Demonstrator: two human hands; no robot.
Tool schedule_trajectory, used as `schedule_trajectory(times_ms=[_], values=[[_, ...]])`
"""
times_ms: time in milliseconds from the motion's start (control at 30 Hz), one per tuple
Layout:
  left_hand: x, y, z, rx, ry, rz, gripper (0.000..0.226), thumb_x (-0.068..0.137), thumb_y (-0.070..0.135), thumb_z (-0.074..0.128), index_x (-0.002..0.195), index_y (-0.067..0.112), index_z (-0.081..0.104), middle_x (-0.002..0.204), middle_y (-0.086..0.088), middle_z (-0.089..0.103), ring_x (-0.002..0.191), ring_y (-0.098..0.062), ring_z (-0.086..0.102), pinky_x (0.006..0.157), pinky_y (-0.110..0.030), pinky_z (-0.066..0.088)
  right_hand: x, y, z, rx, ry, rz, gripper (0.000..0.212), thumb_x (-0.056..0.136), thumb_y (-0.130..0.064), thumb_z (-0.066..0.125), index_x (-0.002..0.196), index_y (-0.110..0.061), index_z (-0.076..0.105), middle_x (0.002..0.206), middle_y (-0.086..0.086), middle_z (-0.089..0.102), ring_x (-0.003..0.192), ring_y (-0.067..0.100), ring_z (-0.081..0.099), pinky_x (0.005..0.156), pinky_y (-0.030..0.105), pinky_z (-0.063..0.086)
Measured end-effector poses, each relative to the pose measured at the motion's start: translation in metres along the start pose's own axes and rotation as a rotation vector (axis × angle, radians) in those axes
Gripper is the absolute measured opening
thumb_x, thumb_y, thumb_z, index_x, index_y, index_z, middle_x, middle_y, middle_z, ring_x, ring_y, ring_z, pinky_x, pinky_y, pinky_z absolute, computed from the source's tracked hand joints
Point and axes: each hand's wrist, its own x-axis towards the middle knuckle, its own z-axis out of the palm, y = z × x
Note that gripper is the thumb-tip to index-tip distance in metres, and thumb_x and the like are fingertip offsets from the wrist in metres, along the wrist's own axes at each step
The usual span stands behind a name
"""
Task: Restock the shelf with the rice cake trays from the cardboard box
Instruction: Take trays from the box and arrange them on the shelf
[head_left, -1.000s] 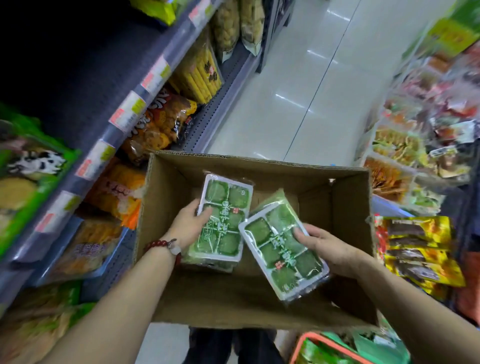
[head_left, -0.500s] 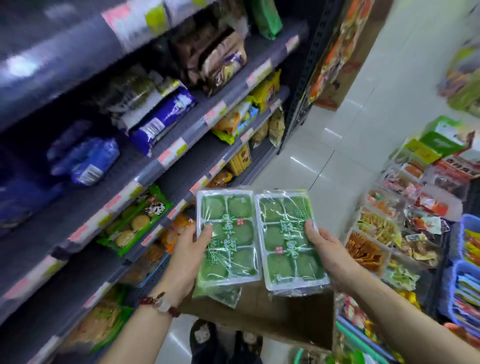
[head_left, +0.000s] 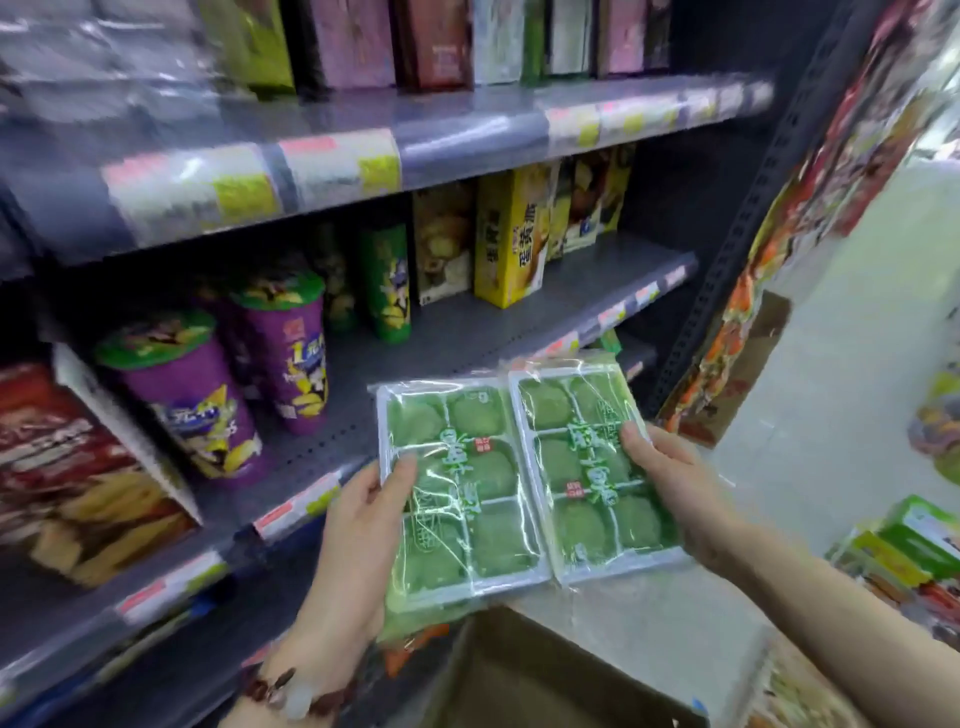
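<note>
Two clear-wrapped trays of green rice cakes are held side by side in front of the shelf. My left hand (head_left: 358, 525) grips the left tray (head_left: 457, 499), thumb on top, and another green tray peeks out underneath it. My right hand (head_left: 670, 483) grips the right tray (head_left: 587, 467) at its right edge. Both trays hover just off the front edge of the grey middle shelf (head_left: 447, 332). The cardboard box (head_left: 524, 675) shows below them at the bottom, its inside mostly out of view.
On the middle shelf stand purple snack tubs (head_left: 197, 395), a green can (head_left: 389, 280) and a yellow box (head_left: 511, 234). A bare strip of shelf lies in front of them. Another stocked shelf (head_left: 467, 119) hangs above. Snack displays (head_left: 904, 561) line the aisle's right side.
Both hands lifted the trays out of the box and up to a higher shelf. The view swung up from the box to the shelves, and the trays now sit level, side by side.
</note>
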Motion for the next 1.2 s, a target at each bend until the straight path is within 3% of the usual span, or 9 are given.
schedule_trajectory(times_ms=[233, 433, 567, 667, 800, 933, 1000, 1100, 1200], values=[[-0.016, 0.089, -0.037, -0.011, 0.026, 0.138, 0.017, 0.093, 0.034, 0.052, 0.08, 0.032, 0.062, 0.076, 0.025, 0.066, 0.08, 0.011, 0.057, 0.072, -0.013, 0.037, -0.02, -0.088, 0.054, -0.066, -0.047, -0.174, 0.029, 0.095, -0.034, 0.048, 0.112, -0.017, 0.065, 0.112, 0.011, 0.071, 0.104, 0.029, 0.067, 0.09, 0.051, 0.053], [-0.047, 0.136, -0.068, -0.035, 0.034, 0.163, 0.013, 0.093, 0.037, 0.051, 0.091, 0.028, 0.06, 0.091, 0.025, 0.051, 0.084, 0.008, 0.046, 0.089, -0.022, 0.025, -0.046, -0.136, 0.086, -0.1, -0.153, -0.27, 0.025, 0.097, -0.029, 0.044, 0.104, -0.021, 0.066, 0.089, -0.01, 0.075, 0.068, -0.003, 0.07, 0.05, 0.01, 0.051], [-0.059, 0.142, -0.08, -0.029, 0.097, 0.111, 0.016, 0.092, 0.036, 0.053, 0.083, 0.025, 0.059, 0.09, 0.011, 0.053, 0.085, -0.004, 0.048, 0.078, -0.022, 0.036, -0.055, -0.168, 0.099, -0.192, -0.227, -0.325, 0.026, 0.093, -0.033, 0.046, 0.106, -0.026, 0.068, 0.097, -0.006, 0.076, 0.08, 0.006, 0.073, 0.06, 0.016, 0.056], [-0.073, 0.149, -0.08, 0.04, 0.142, 0.119, 0.038, 0.091, 0.039, 0.054, 0.119, 0.015, 0.063, 0.121, 0.002, 0.059, 0.109, -0.012, 0.053, 0.094, -0.025, 0.038, -0.059, -0.191, 0.107, -0.274, -0.274, -0.392, 0.024, 0.092, -0.034, 0.044, 0.102, -0.034, 0.066, 0.091, -0.018, 0.076, 0.076, -0.004, 0.07, 0.065, 0.015, 0.047], [-0.089, 0.159, -0.073, 0.01, 0.107, 0.179, 0.026, 0.092, 0.034, 0.053, 0.069, 0.028, 0.063, 0.06, 0.022, 0.065, 0.061, 0.016, 0.059, 0.063, -0.013, 0.035, -0.058, -0.211, 0.11, -0.307, -0.313, -0.455, 0.031, 0.081, -0.042, 0.05, 0.106, -0.033, 0.066, 0.096, -0.019, 0.075, 0.088, -0.001, 0.069, 0.085, 0.023, 0.044], [-0.096, 0.175, -0.064, 0.0, 0.145, 0.21, 0.027, 0.095, 0.034, 0.049, 0.068, 0.033, 0.057, 0.048, 0.041, 0.056, 0.047, 0.032, 0.047, 0.061, -0.012, 0.028, -0.05, -0.223, 0.106, -0.246, -0.324, -0.461, 0.03, 0.087, -0.041, 0.05, 0.107, -0.028, 0.068, 0.104, -0.008, 0.075, 0.106, 0.015, 0.065, 0.101, 0.038, 0.042], [-0.095, 0.18, -0.062, -0.035, 0.181, 0.235, 0.026, 0.094, 0.036, 0.049, 0.069, 0.034, 0.057, 0.052, 0.037, 0.06, 0.053, 0.028, 0.052, 0.066, -0.012, 0.03, -0.046, -0.228, 0.106, -0.254, -0.347, -0.481, 0.026, 0.091, -0.037, 0.047, 0.106, -0.029, 0.067, 0.1, -0.014, 0.075, 0.104, 0.009, 0.066, 0.098, 0.032, 0.042], [-0.1, 0.192, -0.064, -0.102, 0.214, 0.269, 0.015, 0.092, 0.042, 0.05, 0.079, 0.036, 0.057, 0.083, 0.034, 0.053, 0.078, 0.016, 0.046, 0.092, -0.021, 0.025, -0.04, -0.235, 0.11, -0.223, -0.364, -0.519, 0.019, 0.096, -0.031, 0.043, 0.096, -0.037, 0.061, 0.074, -0.032, 0.07, 0.069, -0.02, 0.063, 0.068, 0.007, 0.043], [-0.102, 0.204, -0.069, -0.107, 0.238, 0.302, 0.019, 0.091, 0.045, 0.05, 0.104, 0.033, 0.057, 0.107, 0.026, 0.049, 0.094, 0.006, 0.043, 0.094, -0.026, 0.024, -0.034, -0.243, 0.119, -0.214, -0.402, -0.533, 0.018, 0.096, -0.03, 0.043, 0.093, -0.037, 0.06, 0.068, -0.033, 0.069, 0.065, -0.02, 0.062, 0.052, 0.001, 0.044]])
